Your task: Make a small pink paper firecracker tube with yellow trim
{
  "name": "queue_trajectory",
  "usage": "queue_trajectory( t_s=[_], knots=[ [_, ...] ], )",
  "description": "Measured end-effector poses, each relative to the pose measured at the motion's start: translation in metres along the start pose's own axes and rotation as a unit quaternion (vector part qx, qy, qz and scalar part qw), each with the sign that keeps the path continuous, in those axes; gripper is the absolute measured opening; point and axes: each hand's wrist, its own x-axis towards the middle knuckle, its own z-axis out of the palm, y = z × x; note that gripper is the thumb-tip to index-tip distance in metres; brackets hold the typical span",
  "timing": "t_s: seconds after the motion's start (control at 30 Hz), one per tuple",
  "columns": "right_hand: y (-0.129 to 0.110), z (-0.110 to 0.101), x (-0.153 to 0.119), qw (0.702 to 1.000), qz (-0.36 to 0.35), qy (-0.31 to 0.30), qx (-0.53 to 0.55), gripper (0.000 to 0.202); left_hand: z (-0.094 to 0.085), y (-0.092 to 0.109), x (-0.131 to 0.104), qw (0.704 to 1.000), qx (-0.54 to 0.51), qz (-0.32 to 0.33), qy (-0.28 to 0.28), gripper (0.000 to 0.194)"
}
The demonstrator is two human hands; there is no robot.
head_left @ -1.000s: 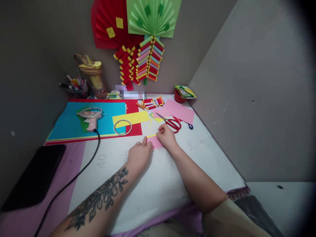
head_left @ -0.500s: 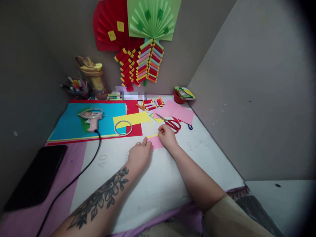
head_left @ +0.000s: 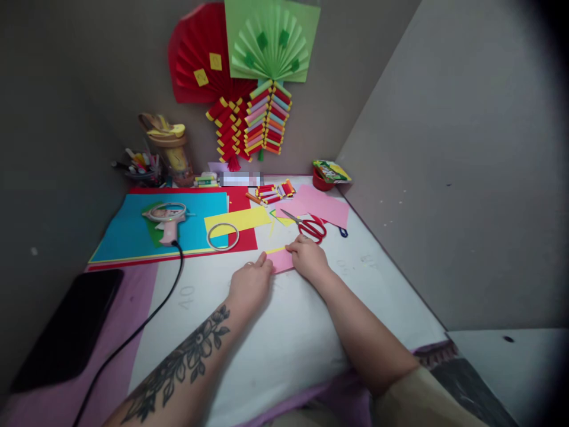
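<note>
Between my hands a small pink paper piece (head_left: 281,263) lies on the table, with a thin yellow paper strip (head_left: 277,250) along its far edge. My left hand (head_left: 252,280) grips the piece's left end, its fingertips pressed together there. At the right end, my right hand (head_left: 309,256) has its fingers curled and pinched on the paper and strip. Just beyond that hand lie red-handled scissors (head_left: 312,230), blades pointing to the far left. A longer yellow paper strip (head_left: 244,220) and a roll of tape (head_left: 208,236) rest farther left.
Blue paper (head_left: 120,231) and red paper (head_left: 247,237) lie stacked at left, under a pink corded glue gun (head_left: 169,230). A black tablet-like slab (head_left: 66,329) sits nearer. Pink sheets (head_left: 331,207) and small paper rolls (head_left: 271,193) are at the back. Paper fans (head_left: 273,47) hang on the wall.
My right hand has shifted slightly, its fingertips now on the pink paper's far right corner beside the yellow strip. My left hand stays at the left end. The whole view has tilted a little upward.
</note>
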Motion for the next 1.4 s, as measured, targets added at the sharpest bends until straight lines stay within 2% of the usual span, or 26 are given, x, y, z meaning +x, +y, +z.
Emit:
queue_trajectory(
  t_s=[0.23,0.37,0.43,0.57,0.63,0.8,0.9,0.97,1.0,1.03,1.1,1.17,1.2,1.23,1.27,1.33,1.4],
  knots=[
    [-0.002,-0.001,0.005,0.998,0.015,0.021,0.050,0.026,-0.003,-0.004,-0.001,1.000,-0.023,-0.017,-0.009,0.028],
    [-0.004,-0.010,0.031,0.997,-0.011,0.030,0.065,0.018,-0.005,-0.004,-0.002,0.999,-0.039,-0.025,0.007,0.030],
    [-0.005,-0.014,0.050,0.998,-0.040,0.023,0.046,0.018,-0.004,-0.004,-0.003,0.999,-0.042,-0.021,0.016,0.029],
    [-0.008,-0.014,0.083,0.981,-0.190,-0.033,-0.016,0.021,-0.002,-0.006,-0.004,0.998,-0.049,-0.017,0.027,0.028],
    [-0.007,-0.012,0.093,0.967,-0.241,-0.067,-0.042,0.021,0.000,-0.007,-0.004,0.998,-0.054,-0.008,0.035,0.027],
    [-0.005,-0.012,0.101,0.952,-0.274,-0.114,-0.074,0.012,0.005,-0.010,-0.006,0.994,-0.088,0.006,0.065,0.024],
    [-0.007,-0.017,0.093,0.963,-0.252,-0.099,-0.016,0.011,0.007,-0.011,-0.005,0.977,-0.178,-0.007,0.117,0.023],
    [-0.012,-0.020,0.079,0.968,-0.221,-0.059,0.108,0.007,0.007,-0.011,-0.002,0.942,-0.300,-0.035,0.148,0.023],
    [-0.015,-0.021,0.068,0.958,-0.205,-0.042,0.194,0.005,0.006,-0.012,0.001,0.910,-0.382,-0.058,0.152,0.023],
    [-0.019,-0.021,0.056,0.937,-0.191,-0.034,0.292,0.004,0.006,-0.012,0.003,0.865,-0.474,-0.077,0.143,0.025],
    [-0.028,-0.018,0.030,0.866,-0.167,-0.072,0.466,0.011,0.006,-0.011,0.007,0.741,-0.661,-0.086,0.087,0.033],
    [-0.036,-0.012,0.006,0.795,-0.128,-0.136,0.578,0.017,0.005,-0.008,0.008,0.613,-0.788,-0.058,0.006,0.038],
    [-0.039,-0.008,-0.004,0.765,-0.108,-0.159,0.614,0.019,0.004,-0.007,0.007,0.569,-0.820,-0.043,-0.030,0.038],
    [-0.041,-0.004,-0.011,0.743,-0.090,-0.169,0.642,0.021,0.002,-0.006,0.006,0.546,-0.835,-0.035,-0.056,0.036],
    [-0.042,-0.001,-0.016,0.726,-0.075,-0.165,0.663,0.021,0.001,-0.005,0.005,0.539,-0.838,-0.035,-0.073,0.034],
    [-0.042,0.004,-0.021,0.711,-0.055,-0.130,0.689,0.020,-0.002,-0.005,0.002,0.553,-0.829,-0.041,-0.074,0.030],
    [-0.042,0.005,-0.023,0.711,-0.043,-0.104,0.694,0.023,-0.002,-0.006,0.002,0.584,-0.810,-0.049,-0.025,0.027]
  ],
)
